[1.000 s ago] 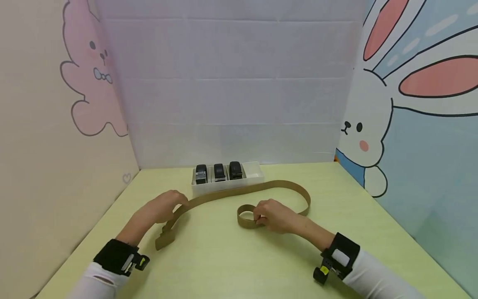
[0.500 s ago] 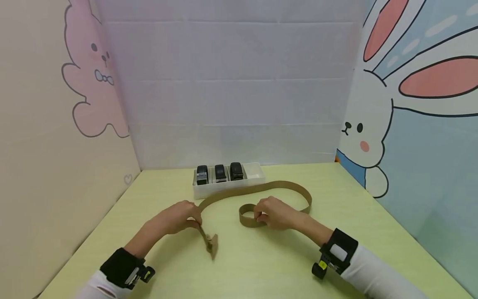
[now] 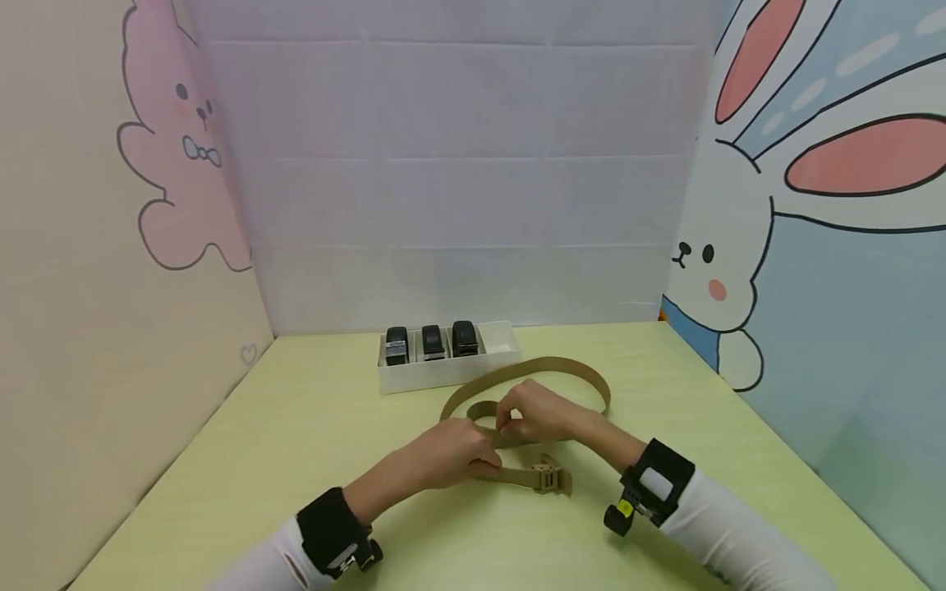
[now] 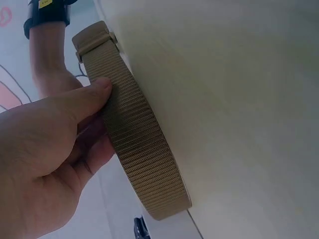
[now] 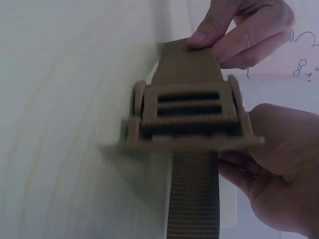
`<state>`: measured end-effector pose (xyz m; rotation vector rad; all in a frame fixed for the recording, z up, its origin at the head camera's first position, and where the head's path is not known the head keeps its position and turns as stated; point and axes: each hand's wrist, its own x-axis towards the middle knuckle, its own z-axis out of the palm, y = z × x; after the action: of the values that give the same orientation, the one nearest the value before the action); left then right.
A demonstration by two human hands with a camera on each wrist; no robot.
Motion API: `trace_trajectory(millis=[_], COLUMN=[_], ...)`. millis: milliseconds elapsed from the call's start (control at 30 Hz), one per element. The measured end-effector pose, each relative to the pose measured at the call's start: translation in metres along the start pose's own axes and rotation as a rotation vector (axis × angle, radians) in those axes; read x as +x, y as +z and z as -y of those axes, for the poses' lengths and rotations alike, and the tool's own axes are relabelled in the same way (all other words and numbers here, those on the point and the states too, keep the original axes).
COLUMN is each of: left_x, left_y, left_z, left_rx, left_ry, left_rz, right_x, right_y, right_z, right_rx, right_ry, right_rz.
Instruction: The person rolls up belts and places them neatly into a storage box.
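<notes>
A tan webbing belt stands on its edge on the table, sweeping round in a wide loop with a small coil at its inner end. My left hand pinches the belt close to its tan buckle, thumb on the flat webbing in the left wrist view. My right hand grips the belt at the small coil, behind the buckle; its fingertips are partly hidden. The right wrist view shows the slotted buckle close up, slightly blurred, between the two hands.
At the back of the pale yellow table stands a white divided tray. Rolled black belts sit upright in its compartments. A rabbit-painted wall rises at the right, a beige one at the left.
My left hand has carried the buckle end to the right, in front of the coil, tightening the belt's loop. My right hand has stayed nearly in place.
</notes>
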<state>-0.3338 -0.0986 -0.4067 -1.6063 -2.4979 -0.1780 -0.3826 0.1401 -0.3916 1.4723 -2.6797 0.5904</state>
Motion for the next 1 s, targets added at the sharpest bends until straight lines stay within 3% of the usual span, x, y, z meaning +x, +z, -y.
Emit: trace_trajectory(millis=[167,300,433,667,1000], left_x=[0.009,0.004,0.002,0.009,0.018], left_y=[0.002,-0.003,-0.002,0.011,0.009], left_z=[0.000,0.017,0.035,0.046,0.042], left_rx=[-0.112,-0.198,-0.180,-0.178,-0.173], left_ry=[-0.010,-0.082,-0.138,-0.145,-0.107], left_rz=[-0.030,-0.107,-0.172,-0.098,-0.057], right_x=[-0.001,-0.001,-0.003,-0.006,-0.010], right_y=[0.001,0.002,0.003,0.008,0.008], right_z=[0.002,0.002,0.001,0.000,0.005], right_rx=[0.000,-0.006,-0.004,-0.023,-0.012], right_ry=[-0.002,-0.009,0.004,0.006,0.020], right_rz=[-0.013,-0.019,-0.026,-0.049,-0.040])
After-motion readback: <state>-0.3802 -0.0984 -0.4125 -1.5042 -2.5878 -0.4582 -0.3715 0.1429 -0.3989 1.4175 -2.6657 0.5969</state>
